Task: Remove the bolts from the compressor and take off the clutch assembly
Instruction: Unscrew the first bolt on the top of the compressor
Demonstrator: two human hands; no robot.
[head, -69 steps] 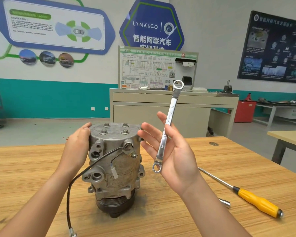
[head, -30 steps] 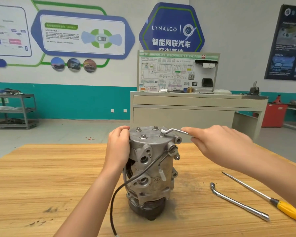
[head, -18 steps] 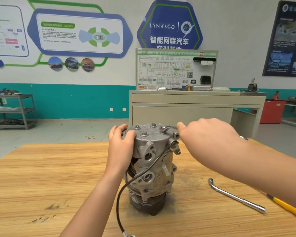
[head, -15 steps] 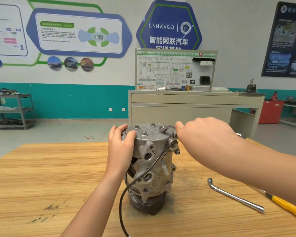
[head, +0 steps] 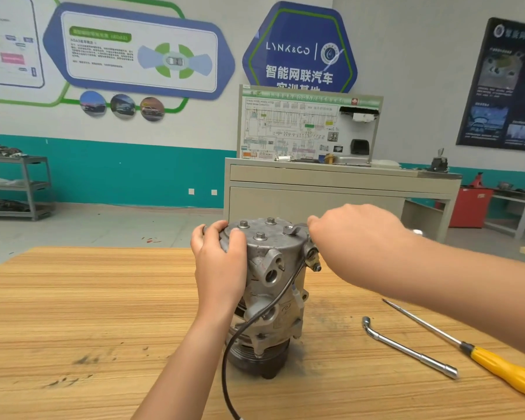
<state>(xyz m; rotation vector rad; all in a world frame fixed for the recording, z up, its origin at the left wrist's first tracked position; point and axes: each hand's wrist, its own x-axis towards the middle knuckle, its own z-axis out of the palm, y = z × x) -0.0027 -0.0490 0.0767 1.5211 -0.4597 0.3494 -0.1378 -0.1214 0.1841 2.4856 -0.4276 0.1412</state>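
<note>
The wooden table point(head: 73, 313) carries the compressor point(head: 273, 298), standing upright with its pulley end down on a dark smudged patch. To its right, well apart, lie an L-shaped socket wrench point(head: 406, 348) and a yellow-handled screwdriver point(head: 497, 363), near each other.

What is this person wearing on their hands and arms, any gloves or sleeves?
Nothing that shows. The left hand and right hand are bare, with no gloves, and no ring, watch or wristband can be seen. The forearms are uncovered too, and no sleeve reaches into view.
</note>
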